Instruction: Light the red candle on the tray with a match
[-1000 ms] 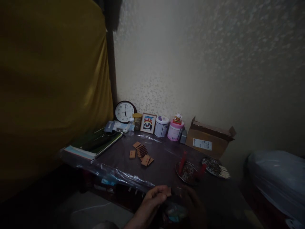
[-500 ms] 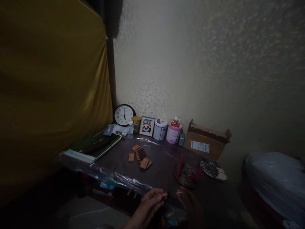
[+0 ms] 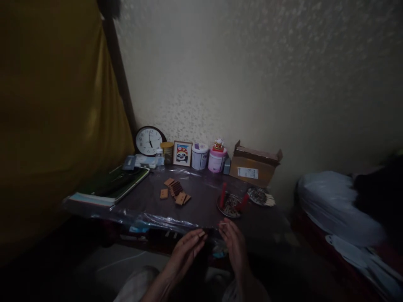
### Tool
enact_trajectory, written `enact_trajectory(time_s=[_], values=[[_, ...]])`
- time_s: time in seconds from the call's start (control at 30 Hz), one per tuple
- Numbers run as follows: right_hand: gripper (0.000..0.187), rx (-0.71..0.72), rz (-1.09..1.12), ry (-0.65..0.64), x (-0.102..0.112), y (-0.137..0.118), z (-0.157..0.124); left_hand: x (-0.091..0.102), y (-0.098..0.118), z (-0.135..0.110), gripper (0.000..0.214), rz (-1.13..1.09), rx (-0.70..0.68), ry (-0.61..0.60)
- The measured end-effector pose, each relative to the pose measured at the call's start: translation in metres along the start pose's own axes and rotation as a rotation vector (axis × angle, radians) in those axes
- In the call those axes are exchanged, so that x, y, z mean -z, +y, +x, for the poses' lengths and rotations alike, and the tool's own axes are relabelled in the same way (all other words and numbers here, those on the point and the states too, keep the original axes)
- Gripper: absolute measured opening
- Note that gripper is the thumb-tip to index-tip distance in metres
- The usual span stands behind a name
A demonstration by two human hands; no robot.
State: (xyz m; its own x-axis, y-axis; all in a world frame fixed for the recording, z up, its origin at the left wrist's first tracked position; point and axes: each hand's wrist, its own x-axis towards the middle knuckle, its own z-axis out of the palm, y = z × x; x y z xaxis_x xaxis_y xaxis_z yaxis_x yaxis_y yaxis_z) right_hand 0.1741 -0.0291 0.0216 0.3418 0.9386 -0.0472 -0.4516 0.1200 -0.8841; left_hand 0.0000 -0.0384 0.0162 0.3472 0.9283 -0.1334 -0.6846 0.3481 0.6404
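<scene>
In front of the table's near edge, my left hand (image 3: 189,249) is closed on a small tan matchbox (image 3: 202,234), held by its fingertips. My right hand (image 3: 233,243) is opposite it, a short gap away, pinching a thin pale matchstick (image 3: 223,223). No flame shows at the stick. Beyond the hands, several tan matchboxes (image 3: 180,198) lie in a loose pile, some with dark striking sides up. Past my right hand sits a round plate (image 3: 229,216) with two red candles (image 3: 223,196) and dark bits on it.
A second plate (image 3: 256,196) holds dark burnt sticks and pale matchsticks (image 3: 270,201). Along the wall stand a clock (image 3: 150,141), a framed panda picture (image 3: 182,154), lidded tins (image 3: 200,157) and a cardboard box (image 3: 255,168). A green book (image 3: 116,184) lies left. Clear plastic (image 3: 163,219) covers the table edge.
The view has shifted, so the table things sit further left and higher. My right hand shows more fully, with the matchstick still in it. The matchbox remains in my left hand.
</scene>
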Motion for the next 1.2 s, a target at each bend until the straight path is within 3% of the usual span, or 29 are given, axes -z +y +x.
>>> enact_trajectory(time_s=[0.2, 0.37, 0.47, 0.6, 0.8, 1.2], values=[[0.031, -0.060, 0.062, -0.021, 0.003, 0.008, -0.004, -0.004, 0.000, -0.017, 0.023, -0.006, 0.001, 0.075], [0.033, -0.032, -0.034, 0.018, 0.000, 0.003, -0.015, -0.005, 0.002, -0.021, 0.023, 0.002, -0.023, 0.086], [0.033, 0.082, -0.161, 0.020, -0.007, -0.006, -0.022, -0.010, 0.003, -0.021, 0.023, 0.016, -0.037, 0.095], [0.027, 0.334, -0.430, 0.001, -0.019, -0.014, -0.036, -0.019, 0.002, -0.021, 0.022, -0.008, -0.075, 0.086], [0.021, 0.737, -0.801, -0.163, -0.023, -0.006, -0.053, -0.024, 0.001, -0.023, 0.029, 0.054, -0.068, 0.118], [0.018, 0.825, -0.882, -0.178, -0.024, -0.004, -0.052, -0.019, 0.005, -0.026, 0.022, 0.075, -0.120, 0.093]])
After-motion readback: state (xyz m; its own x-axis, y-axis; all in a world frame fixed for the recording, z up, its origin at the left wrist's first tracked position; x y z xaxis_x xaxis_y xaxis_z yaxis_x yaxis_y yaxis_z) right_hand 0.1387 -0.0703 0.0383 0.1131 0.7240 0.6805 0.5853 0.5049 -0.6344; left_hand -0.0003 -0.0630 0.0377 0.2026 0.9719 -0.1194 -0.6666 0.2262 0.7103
